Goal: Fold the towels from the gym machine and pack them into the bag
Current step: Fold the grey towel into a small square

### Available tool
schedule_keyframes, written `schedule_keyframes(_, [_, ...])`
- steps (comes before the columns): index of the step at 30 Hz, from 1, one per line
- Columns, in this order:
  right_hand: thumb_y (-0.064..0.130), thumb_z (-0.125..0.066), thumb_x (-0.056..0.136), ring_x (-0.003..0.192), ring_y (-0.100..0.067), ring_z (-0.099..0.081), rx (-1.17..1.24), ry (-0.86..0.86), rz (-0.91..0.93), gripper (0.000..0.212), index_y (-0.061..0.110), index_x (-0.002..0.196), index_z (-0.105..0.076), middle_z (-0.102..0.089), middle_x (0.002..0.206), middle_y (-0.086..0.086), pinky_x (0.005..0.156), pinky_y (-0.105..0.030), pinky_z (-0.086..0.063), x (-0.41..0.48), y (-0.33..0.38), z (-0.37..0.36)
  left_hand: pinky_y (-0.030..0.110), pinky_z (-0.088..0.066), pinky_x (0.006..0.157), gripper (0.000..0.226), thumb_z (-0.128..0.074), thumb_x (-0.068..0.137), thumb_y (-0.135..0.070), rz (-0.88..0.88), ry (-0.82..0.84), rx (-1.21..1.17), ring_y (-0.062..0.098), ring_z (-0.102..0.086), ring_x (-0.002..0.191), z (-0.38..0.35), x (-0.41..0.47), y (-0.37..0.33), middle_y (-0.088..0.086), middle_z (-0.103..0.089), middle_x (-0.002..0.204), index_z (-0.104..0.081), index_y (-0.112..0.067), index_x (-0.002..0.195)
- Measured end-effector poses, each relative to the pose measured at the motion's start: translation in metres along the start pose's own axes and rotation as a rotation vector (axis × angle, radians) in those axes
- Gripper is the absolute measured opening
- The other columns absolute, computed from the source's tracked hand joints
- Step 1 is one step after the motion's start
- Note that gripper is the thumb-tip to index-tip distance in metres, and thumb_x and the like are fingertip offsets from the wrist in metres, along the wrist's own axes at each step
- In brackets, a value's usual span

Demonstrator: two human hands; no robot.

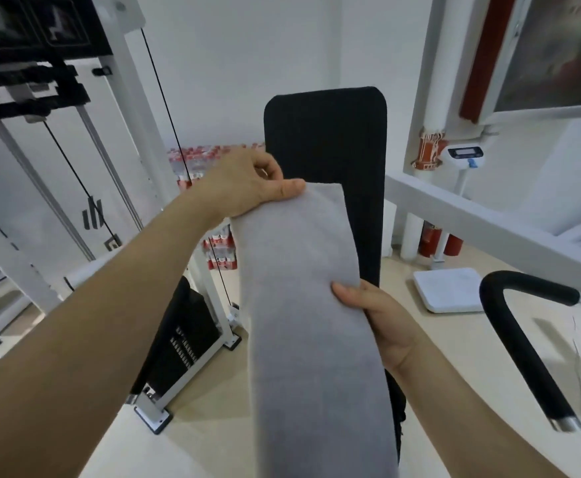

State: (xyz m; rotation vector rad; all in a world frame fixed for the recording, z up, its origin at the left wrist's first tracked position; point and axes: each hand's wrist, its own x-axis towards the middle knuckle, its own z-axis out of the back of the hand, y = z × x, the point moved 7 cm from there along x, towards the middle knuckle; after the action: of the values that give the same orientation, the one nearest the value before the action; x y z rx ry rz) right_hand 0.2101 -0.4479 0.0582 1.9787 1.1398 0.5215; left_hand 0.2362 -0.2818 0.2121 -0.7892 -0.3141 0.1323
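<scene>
As the head camera looks forward and down, a single view records the following. A grey towel point(303, 288) forms a long, narrow band running from the middle of the frame to its lower edge, held in front of the black backrest pad point(327, 132) of the gym machine; whether it touches the pad cannot be told.

The left hand point(247, 188) grips the towel's far left corner, with the thumb laid flat on top and the fingers curled in behind. The right hand point(375, 315) holds the towel's right edge about midway along. Its thumb presses on the upper face, and its other fingers are hidden beneath the cloth.

To the left stand the machine's white frame point(134, 108), a black cable point(165, 98) and a weight stack point(182, 339). Packs of red-labelled bottles point(206, 160) sit against the far wall. To the right, a black padded handle point(516, 339) curves downward, and a white scale point(449, 288) lies on the floor.
</scene>
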Motion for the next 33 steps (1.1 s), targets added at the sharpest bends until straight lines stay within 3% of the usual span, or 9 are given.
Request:
schedule_keyframes(2, [0.021, -0.066, 0.086, 0.093, -0.026, -0.071, 0.002, -0.169, -0.038, 0.017, 0.013, 0.092, -0.079, -0.074, 0.104, -0.012, 0.086, -0.042, -0.056, -0.004, -0.006, 0.019, 0.03, -0.047, 0.067, 0.043, -0.06, 0.082, -0.063, 0.346, -0.191, -0.386, 0.018, -0.059, 0.082, -0.025, -0.017, 0.068, 0.003, -0.063, 0.098, -0.062, -0.023, 0.099])
schedule_keyframes(4, [0.024, -0.06, 0.092, 0.091, -0.024, -0.072, -0.028, -0.386, -0.059, 0.019, 0.014, 0.092, -0.076, -0.076, 0.097, -0.009, 0.082, -0.039, -0.056, -0.007, -0.016, 0.049, 0.036, -0.052, 0.073, 0.065, -0.044, 0.085, -0.072, 0.78, -0.024, -0.838, 0.026, -0.066, 0.093, -0.104, -0.068, 0.134, 0.008, -0.068, 0.11, -0.063, -0.016, 0.113])
schedule_keyframes(6, [0.023, -0.058, 0.094, 0.09, -0.021, -0.072, -0.101, -0.525, -0.094, 0.016, 0.014, 0.104, -0.068, -0.077, 0.096, -0.007, 0.076, -0.035, -0.056, -0.007, -0.034, 0.081, 0.04, -0.053, 0.079, 0.079, -0.032, 0.084, -0.079, 0.949, 0.277, -1.078, 0.029, -0.07, 0.098, -0.183, -0.131, 0.156, 0.01, -0.072, 0.112, -0.072, -0.016, 0.109])
schedule_keyframes(8, [0.019, -0.059, 0.094, 0.097, -0.023, -0.071, -0.179, -0.578, -0.181, 0.023, 0.012, 0.116, -0.063, -0.074, 0.105, -0.009, 0.083, -0.038, -0.056, -0.005, -0.06, 0.113, 0.043, -0.05, 0.087, 0.073, -0.036, 0.087, -0.071, 0.99, 0.294, -1.243, 0.028, -0.068, 0.105, -0.228, -0.166, 0.164, 0.011, -0.07, 0.117, -0.07, -0.013, 0.114])
schedule_keyframes(13, [0.006, -0.069, 0.084, 0.103, -0.024, -0.068, -0.361, -0.544, -0.38, 0.037, 0.016, 0.119, -0.062, -0.071, 0.113, -0.006, 0.092, -0.042, -0.054, -0.01, -0.094, 0.157, 0.037, -0.053, 0.082, 0.042, -0.064, 0.086, -0.025, 0.949, 0.03, -1.155, 0.027, -0.069, 0.102, -0.251, -0.171, 0.196, 0.015, -0.071, 0.111, -0.062, 0.001, 0.119])
schedule_keyframes(20, [0.011, -0.068, 0.087, 0.101, -0.018, -0.066, -0.606, -0.712, -0.197, 0.065, 0.032, 0.14, -0.037, -0.066, 0.112, -0.004, 0.092, -0.037, -0.054, -0.007, -0.077, 0.171, 0.033, -0.058, 0.068, 0.05, -0.067, 0.064, 0.012, 0.814, -0.014, -1.097, 0.027, -0.071, 0.092, -0.247, -0.153, 0.209, 0.013, -0.074, 0.101, -0.062, -0.001, 0.112])
schedule_keyframes(24, [0.009, -0.065, 0.088, 0.105, -0.016, -0.064, -0.683, -0.645, -0.159, 0.038, 0.024, 0.123, -0.061, -0.067, 0.113, 0.001, 0.091, -0.032, -0.054, -0.001, -0.061, 0.17, 0.027, -0.056, 0.066, 0.038, -0.065, 0.073, 0.013, 0.747, 0.045, -0.966, 0.025, -0.072, 0.089, -0.243, -0.137, 0.205, 0.012, -0.074, 0.099, -0.065, 0.001, 0.109])
schedule_keyframes(29, [-0.006, -0.047, 0.09, 0.107, -0.029, -0.065, -0.432, -0.428, -0.205, 0.042, 0.016, 0.122, -0.062, -0.069, 0.114, -0.013, 0.095, -0.046, -0.053, 0.002, -0.046, 0.168, 0.031, -0.055, 0.076, 0.038, -0.072, 0.077, -0.014, 0.638, 0.103, -0.86, 0.023, -0.07, 0.097, -0.231, -0.124, 0.183, 0.006, -0.073, 0.107, -0.065, -0.012, 0.114])
schedule_keyframes(33, [-0.017, -0.035, 0.088, 0.095, -0.022, -0.069, -0.266, -0.25, -0.213, 0.052, 0.009, 0.124, -0.062, -0.073, 0.105, -0.012, 0.078, -0.03, -0.055, -0.005, -0.026, 0.171, 0.039, -0.055, 0.087, 0.038, -0.066, 0.08, -0.031, 0.57, 0.15, -0.868, 0.018, -0.068, 0.104, -0.213, -0.109, 0.149, -0.003, -0.071, 0.112, -0.061, -0.028, 0.118])
